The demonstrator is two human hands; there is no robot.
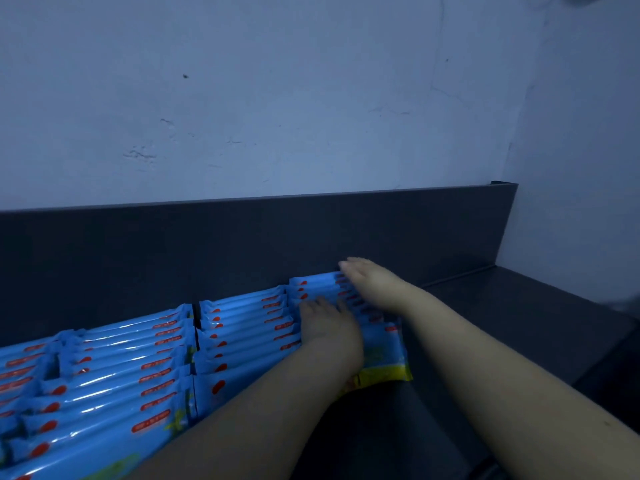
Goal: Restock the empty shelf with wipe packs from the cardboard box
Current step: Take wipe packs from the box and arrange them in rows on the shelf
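Several rows of blue wipe packs (138, 358) with red labels stand on edge along the dark shelf (502, 313), filling its left and middle. The rightmost row of packs (381, 355) lies under both hands. My left hand (327, 325) rests on top of that row with fingers spread and slightly bent. My right hand (372, 280) lies flat with straight fingers along the row's far right end, by the shelf's back wall. The cardboard box is not in view.
The shelf's dark back panel (242, 244) rises behind the packs. Bare shelf surface stretches right of the packs to the corner, where a pale wall (581, 168) closes it off.
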